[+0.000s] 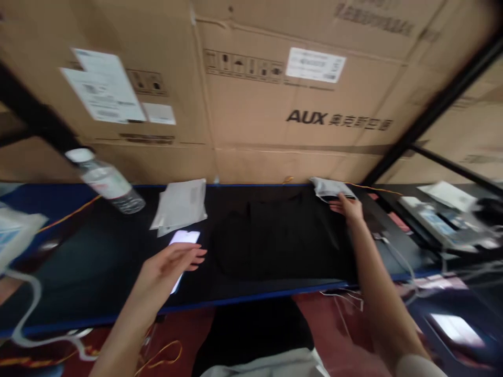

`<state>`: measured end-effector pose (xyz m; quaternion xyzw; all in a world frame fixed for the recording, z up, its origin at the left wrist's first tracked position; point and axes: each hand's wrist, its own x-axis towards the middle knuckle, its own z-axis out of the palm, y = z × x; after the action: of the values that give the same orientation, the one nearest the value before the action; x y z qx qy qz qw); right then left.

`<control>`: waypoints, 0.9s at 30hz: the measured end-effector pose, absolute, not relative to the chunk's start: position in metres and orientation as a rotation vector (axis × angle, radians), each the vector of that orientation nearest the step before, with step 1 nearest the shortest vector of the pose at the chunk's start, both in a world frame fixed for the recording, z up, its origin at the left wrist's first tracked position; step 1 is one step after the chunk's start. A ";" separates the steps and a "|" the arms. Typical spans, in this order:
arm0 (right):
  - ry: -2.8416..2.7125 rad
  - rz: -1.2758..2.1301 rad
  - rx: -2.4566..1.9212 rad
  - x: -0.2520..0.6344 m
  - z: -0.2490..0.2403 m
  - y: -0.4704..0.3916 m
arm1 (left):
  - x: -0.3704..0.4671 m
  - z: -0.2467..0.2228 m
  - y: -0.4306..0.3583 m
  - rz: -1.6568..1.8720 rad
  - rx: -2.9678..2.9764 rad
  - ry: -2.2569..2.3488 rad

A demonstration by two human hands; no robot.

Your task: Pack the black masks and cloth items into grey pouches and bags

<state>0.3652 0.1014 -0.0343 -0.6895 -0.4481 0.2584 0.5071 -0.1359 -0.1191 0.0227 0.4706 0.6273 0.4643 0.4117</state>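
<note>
My left hand (168, 264) hovers over or rests on a phone (184, 237) with a lit screen, covering its middle. Its fingers are stretched out loosely, and nothing shows gripped in them. On the right, my right hand (349, 208) has its fingers closed at the front edge of a white plastic packet (332, 187); something dark shows at the packet's edge. Between the hands a piece of black cloth (286, 235) lies flat, hard to tell from the dark tabletop. Behind the phone are several flat white packets (181, 204), stacked unevenly.
A clear water bottle (108, 182) with a white cap stands at the back left. Large cardboard boxes (251, 115) wall off the back. Black metal posts (432, 99) rise at both sides. A white cable (398, 254) and a cluttered box (444, 222) lie right.
</note>
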 end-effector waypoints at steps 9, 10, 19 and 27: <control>-1.013 0.302 -1.840 0.403 -0.040 0.100 | 0.070 0.039 0.001 0.928 1.841 1.130; -1.066 0.176 -1.872 0.411 -0.038 0.099 | 0.094 0.034 0.023 0.918 1.914 1.169; -1.746 0.233 -1.796 0.484 -0.045 0.121 | 0.195 -0.016 0.146 0.747 2.203 1.432; -1.538 0.161 -1.843 0.484 -0.068 0.131 | 0.219 -0.039 0.161 0.852 2.130 1.424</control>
<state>0.4843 0.1309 -0.0676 -0.7148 -0.5966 0.0625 0.3595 0.2189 0.1605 -0.0387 0.7697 0.5145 0.3078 0.2193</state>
